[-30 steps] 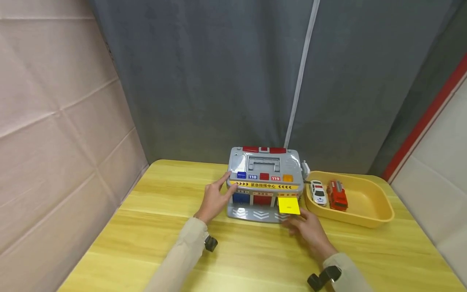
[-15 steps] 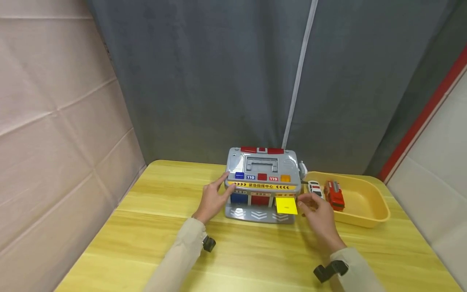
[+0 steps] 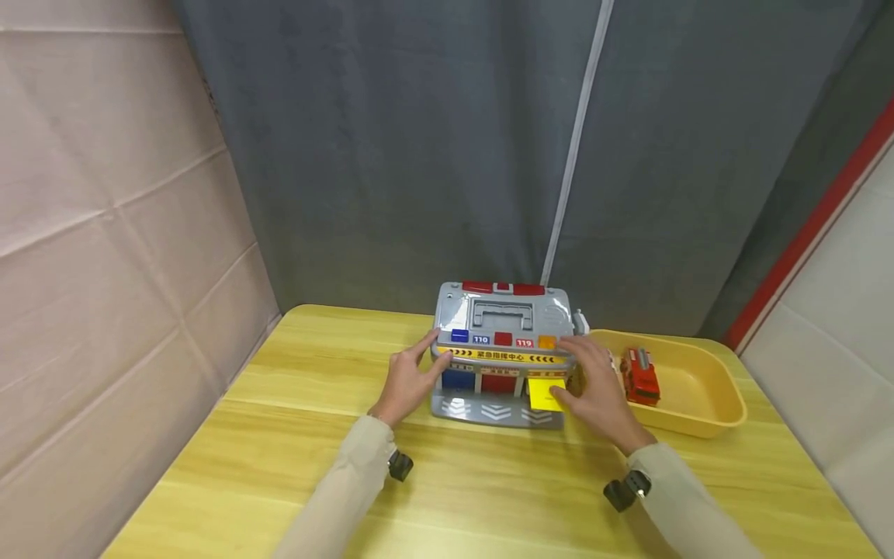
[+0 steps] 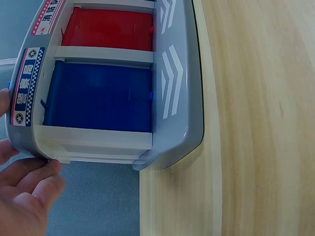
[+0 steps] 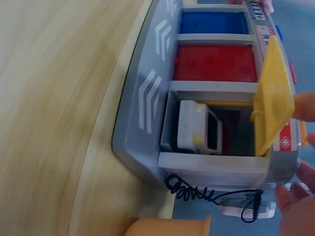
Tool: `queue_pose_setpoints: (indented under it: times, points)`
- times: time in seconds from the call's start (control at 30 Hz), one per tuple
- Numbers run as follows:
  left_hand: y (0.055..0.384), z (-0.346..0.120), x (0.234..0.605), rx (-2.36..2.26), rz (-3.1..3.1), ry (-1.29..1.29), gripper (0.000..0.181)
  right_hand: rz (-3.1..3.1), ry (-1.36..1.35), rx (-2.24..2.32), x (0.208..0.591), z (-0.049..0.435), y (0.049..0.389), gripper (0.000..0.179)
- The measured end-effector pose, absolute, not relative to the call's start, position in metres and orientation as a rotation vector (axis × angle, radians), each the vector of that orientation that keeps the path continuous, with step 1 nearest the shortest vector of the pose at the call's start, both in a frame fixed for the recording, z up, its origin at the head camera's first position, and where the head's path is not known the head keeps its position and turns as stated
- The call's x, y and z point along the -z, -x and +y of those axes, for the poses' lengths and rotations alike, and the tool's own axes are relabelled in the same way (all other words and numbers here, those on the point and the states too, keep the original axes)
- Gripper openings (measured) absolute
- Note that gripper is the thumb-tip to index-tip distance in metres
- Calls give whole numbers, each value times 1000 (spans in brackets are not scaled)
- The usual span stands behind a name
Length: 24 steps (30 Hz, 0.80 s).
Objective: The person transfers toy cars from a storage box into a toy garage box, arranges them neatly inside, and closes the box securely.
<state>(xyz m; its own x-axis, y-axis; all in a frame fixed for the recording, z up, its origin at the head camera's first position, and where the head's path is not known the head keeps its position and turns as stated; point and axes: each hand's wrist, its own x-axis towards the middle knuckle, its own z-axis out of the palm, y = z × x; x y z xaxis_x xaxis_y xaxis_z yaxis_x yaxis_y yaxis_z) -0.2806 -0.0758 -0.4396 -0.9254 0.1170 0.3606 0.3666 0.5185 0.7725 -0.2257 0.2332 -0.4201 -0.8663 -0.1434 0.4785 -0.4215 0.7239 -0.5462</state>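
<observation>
A grey toy emergency station (image 3: 503, 359) stands on the table, with a blue door (image 4: 98, 96) and a red door (image 4: 110, 29) down. Its yellow door (image 5: 273, 98) is raised, and a white toy vehicle (image 5: 194, 129) sits in the bay beneath. My left hand (image 3: 407, 382) holds the station's left top corner, thumb at the front and fingers at the side. At the opposite corner is my right hand (image 3: 597, 396), fingers spread: the thumb touches the yellow door's edge and a fingertip lies by the orange button (image 3: 547, 341).
A yellow tray (image 3: 698, 423) stands right of the station, holding a red toy fire truck (image 3: 640, 376) and a white toy car mostly hidden by my right hand. A black coiled cord (image 5: 189, 191) hangs at the station's right side. A grey curtain (image 3: 391, 194) hangs behind.
My right hand has come up from below the raised yellow door, past its right side, to the station's top right corner, thumb now at the door. My left hand has stayed put.
</observation>
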Motion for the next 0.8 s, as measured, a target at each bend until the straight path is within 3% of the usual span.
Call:
queue_pose_setpoints:
  times: [0.8]
  points:
    - [281, -75, 440, 1364, -2467, 422, 58, -2438, -417, -849, 450, 233, 254, 104]
